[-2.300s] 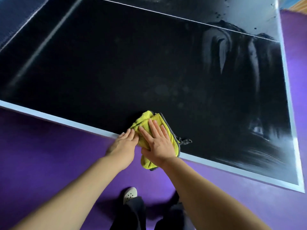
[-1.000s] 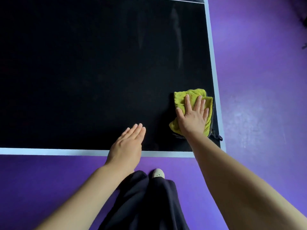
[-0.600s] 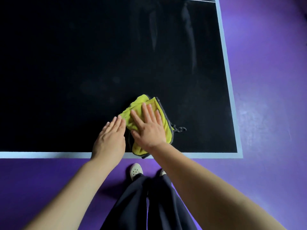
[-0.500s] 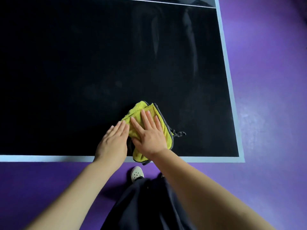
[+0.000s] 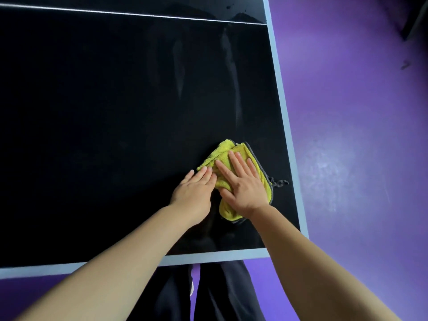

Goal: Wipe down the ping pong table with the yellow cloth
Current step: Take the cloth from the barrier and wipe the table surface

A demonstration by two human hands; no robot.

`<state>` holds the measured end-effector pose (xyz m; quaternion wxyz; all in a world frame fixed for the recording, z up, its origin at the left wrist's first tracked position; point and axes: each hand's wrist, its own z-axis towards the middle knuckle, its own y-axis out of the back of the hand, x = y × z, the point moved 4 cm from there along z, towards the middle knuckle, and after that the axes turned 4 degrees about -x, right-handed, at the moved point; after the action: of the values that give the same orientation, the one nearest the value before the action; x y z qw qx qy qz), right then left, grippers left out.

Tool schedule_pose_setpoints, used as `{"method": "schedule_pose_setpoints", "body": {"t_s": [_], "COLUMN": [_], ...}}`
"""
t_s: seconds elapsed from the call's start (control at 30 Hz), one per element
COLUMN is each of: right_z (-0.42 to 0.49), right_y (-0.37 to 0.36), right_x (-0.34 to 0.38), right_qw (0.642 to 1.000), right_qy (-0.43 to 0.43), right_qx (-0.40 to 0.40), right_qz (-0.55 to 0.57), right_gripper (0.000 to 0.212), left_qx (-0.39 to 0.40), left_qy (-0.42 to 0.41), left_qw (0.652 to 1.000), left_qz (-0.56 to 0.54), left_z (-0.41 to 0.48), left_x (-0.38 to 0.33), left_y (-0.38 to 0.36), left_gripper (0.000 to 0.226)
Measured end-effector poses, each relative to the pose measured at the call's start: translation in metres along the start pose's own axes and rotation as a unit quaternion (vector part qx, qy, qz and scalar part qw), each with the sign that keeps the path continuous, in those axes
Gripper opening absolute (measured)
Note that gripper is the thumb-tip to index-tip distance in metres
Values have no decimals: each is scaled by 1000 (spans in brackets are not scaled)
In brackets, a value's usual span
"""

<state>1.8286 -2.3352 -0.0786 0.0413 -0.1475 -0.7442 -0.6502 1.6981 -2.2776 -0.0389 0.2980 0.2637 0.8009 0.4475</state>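
The yellow cloth (image 5: 228, 150), folded, with a dark grey hem and a hanging loop, lies on the black ping pong table (image 5: 104, 112) near its front right corner. My right hand (image 5: 243, 185) presses flat on the cloth with straight, spread fingers. Beside it, my left hand (image 5: 195, 189) lies flat on the table, its fingertips touching the cloth's left edge. Pale smear streaks run up the table surface beyond the cloth.
The table's pale blue border runs along the front edge (image 5: 208, 257) and the right edge (image 5: 281, 93). A white line (image 5: 139, 13) crosses the far end, with dark droplets past it. Purple floor (image 5: 359, 135) surrounds the table; my dark trousers show below.
Both hands and the cloth have moved away from the front edge, farther onto the table and toward its right side. My right hand stays flat on the cloth, my left alongside.
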Motion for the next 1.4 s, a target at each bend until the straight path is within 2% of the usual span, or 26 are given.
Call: {"method": "schedule_pose_setpoints", "body": {"t_s": [0.3, 0.57, 0.7, 0.87, 1.23, 1.4], "right_z": [55, 150, 178, 183, 158, 153], "right_y": [37, 54, 47, 32, -12, -19], "right_x": [-124, -149, -119, -58, 122, 144], "right_qw": [996, 995, 995, 998, 989, 976], "right_qy": [-84, -92, -92, -45, 149, 214], "right_qx": [-16, -26, -42, -32, 23, 29], "right_qz": [19, -11, -15, -18, -8, -18], "right_gripper": [68, 67, 67, 67, 69, 71], "left_qx": [-9, -71, -76, -71, -74, -62], "left_qy": [-47, -36, -19, 15, 162, 202], "left_qw": [999, 996, 996, 995, 984, 977], "left_qz": [10, 30, 48, 72, 31, -25], "left_z": [132, 203, 202, 161, -5, -33], "left_x": [-63, -24, 12, 59, 153, 165], "left_y": [38, 73, 81, 78, 30, 21], "left_gripper": [59, 61, 59, 57, 57, 58]}}
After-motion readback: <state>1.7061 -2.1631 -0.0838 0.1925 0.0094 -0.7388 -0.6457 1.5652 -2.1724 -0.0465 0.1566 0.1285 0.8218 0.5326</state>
